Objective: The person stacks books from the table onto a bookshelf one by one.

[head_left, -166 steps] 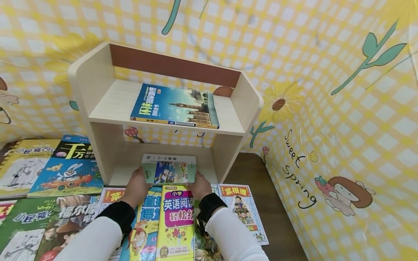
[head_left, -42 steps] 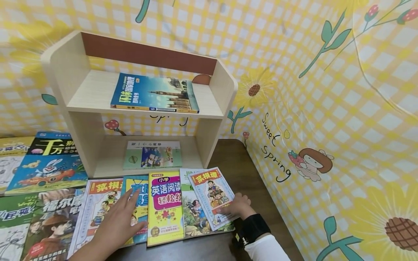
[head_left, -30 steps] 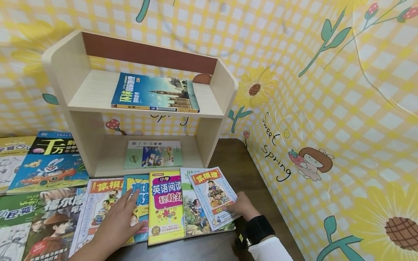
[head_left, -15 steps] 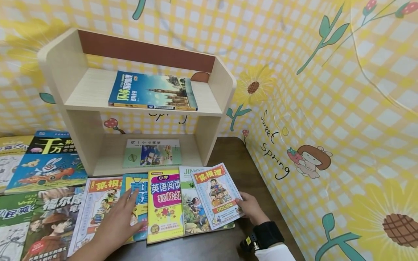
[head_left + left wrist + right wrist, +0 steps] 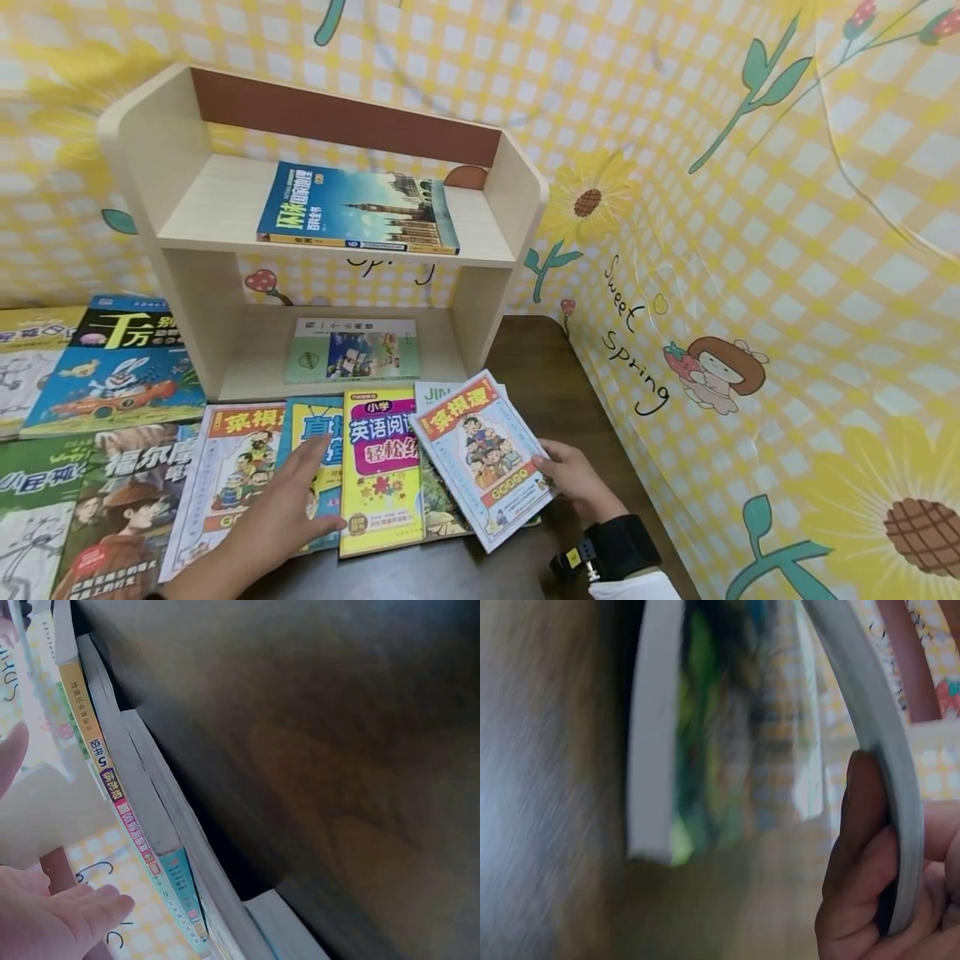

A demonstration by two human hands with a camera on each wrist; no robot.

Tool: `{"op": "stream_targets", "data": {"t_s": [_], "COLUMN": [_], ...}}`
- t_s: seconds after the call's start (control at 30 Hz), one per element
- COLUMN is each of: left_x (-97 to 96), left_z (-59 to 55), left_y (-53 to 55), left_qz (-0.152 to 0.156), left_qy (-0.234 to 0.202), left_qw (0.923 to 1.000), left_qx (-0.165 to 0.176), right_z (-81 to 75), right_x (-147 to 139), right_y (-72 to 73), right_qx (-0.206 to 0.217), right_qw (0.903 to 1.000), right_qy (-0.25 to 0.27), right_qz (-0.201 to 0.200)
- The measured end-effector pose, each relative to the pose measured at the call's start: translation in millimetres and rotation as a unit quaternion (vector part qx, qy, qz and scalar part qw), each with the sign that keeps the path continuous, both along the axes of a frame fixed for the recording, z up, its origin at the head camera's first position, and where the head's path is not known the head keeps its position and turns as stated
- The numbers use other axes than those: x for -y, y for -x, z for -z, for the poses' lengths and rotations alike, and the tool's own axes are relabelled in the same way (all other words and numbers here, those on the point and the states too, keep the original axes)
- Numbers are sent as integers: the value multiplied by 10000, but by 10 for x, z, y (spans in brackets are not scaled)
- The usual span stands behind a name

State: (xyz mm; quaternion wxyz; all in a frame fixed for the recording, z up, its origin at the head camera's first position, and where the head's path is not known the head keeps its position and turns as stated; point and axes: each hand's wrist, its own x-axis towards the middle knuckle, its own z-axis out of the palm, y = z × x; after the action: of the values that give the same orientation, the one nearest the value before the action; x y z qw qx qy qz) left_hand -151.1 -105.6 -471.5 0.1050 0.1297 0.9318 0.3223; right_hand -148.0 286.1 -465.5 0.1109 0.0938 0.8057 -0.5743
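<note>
My right hand (image 5: 577, 479) pinches the right edge of a pale blue-bordered children's book (image 5: 483, 458) with a red title. In the right wrist view the fingers (image 5: 866, 799) lie under this bent book (image 5: 900, 802), raised above the green book (image 5: 656, 750) below. The held book covers much of that green book (image 5: 442, 504) in the head view. My left hand (image 5: 285, 512), fingers spread and holding nothing, is over a blue-and-yellow book (image 5: 326, 479) and a second pale blue book (image 5: 232, 467). A yellow-and-pink English reading book (image 5: 382, 500) lies between the hands.
A two-tier wooden bookshelf (image 5: 337, 248) stands behind the row. A blue geography book (image 5: 360, 208) lies on its upper shelf, a pale green book (image 5: 352, 350) on its lower one. Several more books, one with a rabbit (image 5: 120, 367), cover the left side of the dark table (image 5: 532, 367).
Both hands have left the pale green book, which stays on the lower shelf. My right hand has raised the pale blue book's right side and swung it left over the green book.
</note>
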Motion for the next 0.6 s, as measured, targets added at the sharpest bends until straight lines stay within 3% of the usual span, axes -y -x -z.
{"op": "stream_targets", "data": {"t_s": [0.23,0.5,0.6], "left_x": [31,152,189], "left_z": [-43,-157,-163], "left_y": [16,48,40], "left_qz": [174,628,814], "left_qy": [-518,-1319,-1489], "left_qw": [9985,9889,9851], "left_qx": [-68,287,269], "right_z": [-194,-340,-373], "right_x": [275,546,611], "right_y": [81,187,233], "right_qx": [34,65,112], "right_qw": [9929,9748,9668], "right_qy": [239,75,88], "right_qz": [-1166,-2229,-2551]}}
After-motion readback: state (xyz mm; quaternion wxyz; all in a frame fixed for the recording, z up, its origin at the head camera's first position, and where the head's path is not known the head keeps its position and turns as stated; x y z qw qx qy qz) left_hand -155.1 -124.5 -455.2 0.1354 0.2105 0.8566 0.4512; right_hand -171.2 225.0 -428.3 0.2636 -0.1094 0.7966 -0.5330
